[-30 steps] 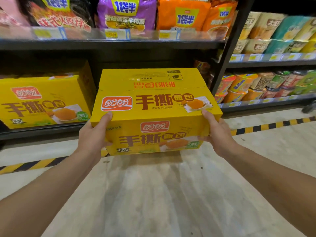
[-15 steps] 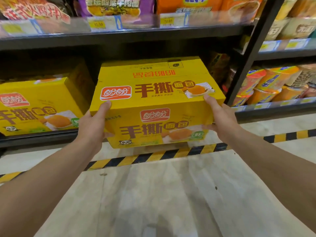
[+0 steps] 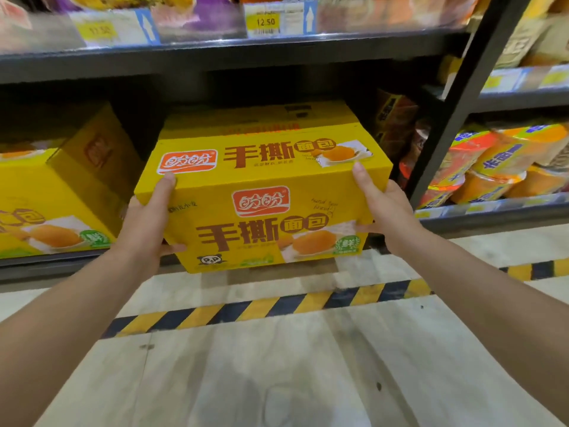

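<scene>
**Item:** rectangular yellow cardboard carton (image 3: 261, 192) printed with brown characters, red brand badges and bread pictures.

**Movement:** a second ago it was hanging over the pale floor, short of the rack. Now it is entering the bottom bay of the black metal shelf (image 3: 46, 265), with its near end overhanging the yellow-and-black striped floor tape (image 3: 277, 306). Whether its base is touching the shelf board cannot be told.

**Reading:** shelving is probably nearing completion, with sliding in and setting down remaining.

**Handling:** the left hand (image 3: 144, 223) is clasping the left end and the right hand (image 3: 388, 211) the right end. The thumbs are lying on the top front edge and the fingers are wrapping round the sides.

**Neighbour:** a matching yellow carton (image 3: 55, 204) is sitting just beside it at left.

**Condition:** corners are looking square, panels undented, flaps closed.
</scene>
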The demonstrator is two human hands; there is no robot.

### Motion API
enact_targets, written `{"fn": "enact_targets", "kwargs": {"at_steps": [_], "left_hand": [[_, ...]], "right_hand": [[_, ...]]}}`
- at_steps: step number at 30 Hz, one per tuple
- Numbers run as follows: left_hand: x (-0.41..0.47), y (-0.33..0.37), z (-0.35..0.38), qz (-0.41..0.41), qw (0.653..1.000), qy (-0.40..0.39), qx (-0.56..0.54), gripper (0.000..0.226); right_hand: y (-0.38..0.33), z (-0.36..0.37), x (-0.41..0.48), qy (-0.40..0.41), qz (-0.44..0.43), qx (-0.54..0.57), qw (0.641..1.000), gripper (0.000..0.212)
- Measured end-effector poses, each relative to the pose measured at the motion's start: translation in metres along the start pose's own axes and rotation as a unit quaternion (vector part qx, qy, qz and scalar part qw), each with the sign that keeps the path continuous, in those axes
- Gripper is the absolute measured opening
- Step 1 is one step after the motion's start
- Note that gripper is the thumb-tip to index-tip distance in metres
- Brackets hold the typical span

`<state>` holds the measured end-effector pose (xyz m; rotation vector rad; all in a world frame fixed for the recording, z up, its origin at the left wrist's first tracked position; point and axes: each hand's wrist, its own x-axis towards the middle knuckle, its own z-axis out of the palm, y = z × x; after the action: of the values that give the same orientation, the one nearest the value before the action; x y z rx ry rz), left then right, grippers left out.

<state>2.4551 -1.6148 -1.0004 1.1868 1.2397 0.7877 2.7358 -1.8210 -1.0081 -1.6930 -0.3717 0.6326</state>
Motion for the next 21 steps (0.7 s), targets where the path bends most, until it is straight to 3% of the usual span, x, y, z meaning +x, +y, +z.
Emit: {"fn": "enact_targets", "kwargs": {"at_steps": [3,6,9,14,21], "left_hand": [[0.000,-0.015,-0.006,0.056,0.997,-0.033,0.049,0.096],[-0.005,-0.038,-0.016,0.154,0.967,-0.050,0.199,0.104],[0.000,-0.057,-0.021,0.167,0.942,-0.034,0.288,0.090],[0.009,-0.077,-0.012,0.179,0.932,0.005,0.315,0.070],[0.026,-0.070,-0.004,0.182,0.929,0.006,0.322,0.068]], "right_hand": [[0.020,-0.010,0.000,-0.030,-0.065,-0.068,0.995,0.076],[0.042,-0.016,-0.001,-0.033,-0.108,-0.155,0.982,0.085],[0.059,-0.007,-0.002,0.005,-0.114,-0.185,0.976,0.074],[0.076,0.004,0.007,0.035,-0.138,-0.203,0.969,0.066],[0.075,0.010,0.036,0.051,-0.138,-0.217,0.965,0.064]]}}
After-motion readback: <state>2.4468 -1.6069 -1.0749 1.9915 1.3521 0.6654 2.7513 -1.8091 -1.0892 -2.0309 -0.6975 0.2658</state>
